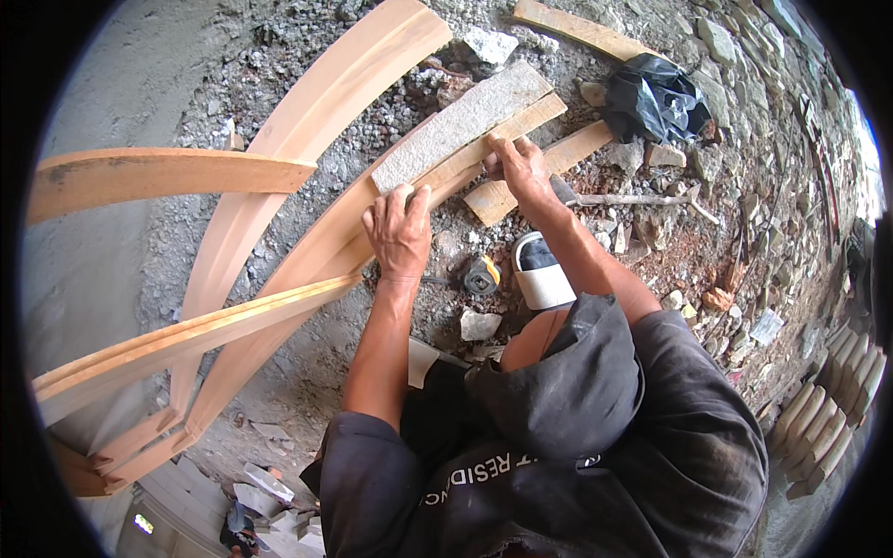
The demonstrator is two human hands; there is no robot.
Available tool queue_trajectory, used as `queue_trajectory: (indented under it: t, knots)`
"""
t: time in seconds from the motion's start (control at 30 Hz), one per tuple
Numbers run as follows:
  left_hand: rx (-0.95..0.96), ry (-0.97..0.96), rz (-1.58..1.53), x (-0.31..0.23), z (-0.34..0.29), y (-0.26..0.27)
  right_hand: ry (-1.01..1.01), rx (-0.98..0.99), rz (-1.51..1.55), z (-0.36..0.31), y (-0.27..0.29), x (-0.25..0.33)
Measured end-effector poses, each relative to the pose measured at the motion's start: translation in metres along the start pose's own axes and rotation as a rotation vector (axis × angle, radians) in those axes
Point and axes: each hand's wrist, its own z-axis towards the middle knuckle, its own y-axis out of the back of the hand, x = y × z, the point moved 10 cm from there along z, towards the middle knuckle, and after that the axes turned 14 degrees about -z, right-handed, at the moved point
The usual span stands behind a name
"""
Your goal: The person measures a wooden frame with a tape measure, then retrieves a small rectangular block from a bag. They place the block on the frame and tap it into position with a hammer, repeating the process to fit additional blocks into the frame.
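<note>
A board with a rough, grey, cement-crusted face [465,126] and a pale bare-wood strip along its near side lies on a long wooden frame piece [312,265]. Whether the strip belongs to the same board, I cannot tell. My left hand [398,231] closes its fingers over the board's near end. Farther along, my right hand [521,169] grips the bare-wood strip, thumb on top. Below the hands, a black and yellow tape measure [482,276] rests on the ground. A hammer [628,199] with a light wooden handle lies beyond my right forearm, its dark head beside it.
Another long frame piece [307,116] runs at left, with crosspieces [167,174] reaching leftward. A loose plank [493,200], a black plastic bag [651,102] and broken stones [651,232] lie at right. My sandal [544,286] stands near the tape measure. Stacked pale slabs [819,418] sit far right.
</note>
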Motion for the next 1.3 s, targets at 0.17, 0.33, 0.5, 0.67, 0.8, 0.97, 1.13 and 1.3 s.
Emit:
queue_trajectory:
  t: [0.17,0.33,0.5,0.67,0.8,0.97,1.13,1.3]
  knots:
    - [0.025,-0.009,-0.014,-0.005,0.004,0.001,0.010,0.051,-0.024,0.005,0.002,-0.002]
    - [0.029,0.034,-0.003,-0.001,0.005,0.002,0.058,0.054,-0.002,0.003,-0.001,0.006]
    - [0.004,0.024,-0.010,-0.002,0.008,0.001,0.036,0.044,-0.003,0.005,-0.001,0.003]
    - [-0.014,-0.008,-0.004,-0.002,0.006,0.000,0.069,0.105,-0.078,0.004,-0.004,0.002]
    - [-0.010,-0.043,0.025,-0.003,0.007,-0.001,0.033,0.085,-0.108,0.008,0.002,0.006]
    - [-0.093,-0.048,0.047,-0.007,0.009,0.003,0.112,0.061,-0.469,-0.020,0.044,0.028]
    - [-0.099,-0.024,0.022,-0.009,0.015,0.005,0.365,0.077,-1.346,-0.042,0.129,-0.002]
    - [-0.083,-0.016,0.024,-0.009,0.018,0.001,0.458,0.136,-1.657,-0.048,0.135,-0.037]
